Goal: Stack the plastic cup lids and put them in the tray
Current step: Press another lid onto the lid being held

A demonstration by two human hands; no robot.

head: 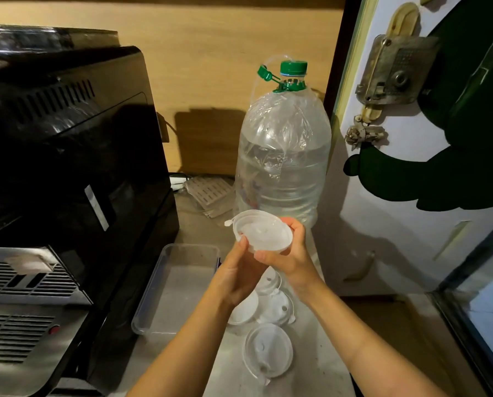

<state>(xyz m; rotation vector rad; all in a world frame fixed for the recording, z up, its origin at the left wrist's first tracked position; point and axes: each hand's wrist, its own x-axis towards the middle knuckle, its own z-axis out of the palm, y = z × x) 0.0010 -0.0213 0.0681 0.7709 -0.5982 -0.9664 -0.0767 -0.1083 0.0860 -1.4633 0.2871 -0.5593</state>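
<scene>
A small stack of clear plastic cup lids (pixel 264 230) is held up above the counter, tilted toward me. My left hand (pixel 236 270) grips its near-left rim and my right hand (pixel 289 253) cups its right side. Under my hands, several loose lids lie on the counter: one (pixel 268 349) nearest me, one (pixel 278 308) to the right, one (pixel 244 309) partly under my left wrist, one (pixel 269 280) mostly hidden. The clear rectangular tray (pixel 153 299) sits to the left of the lids and holds nothing.
A black and steel coffee machine (pixel 53 181) fills the left side, right beside the tray. A big water bottle (pixel 282 156) with a green cap stands behind my hands. A white door (pixel 411 196) with a lock borders the counter on the right.
</scene>
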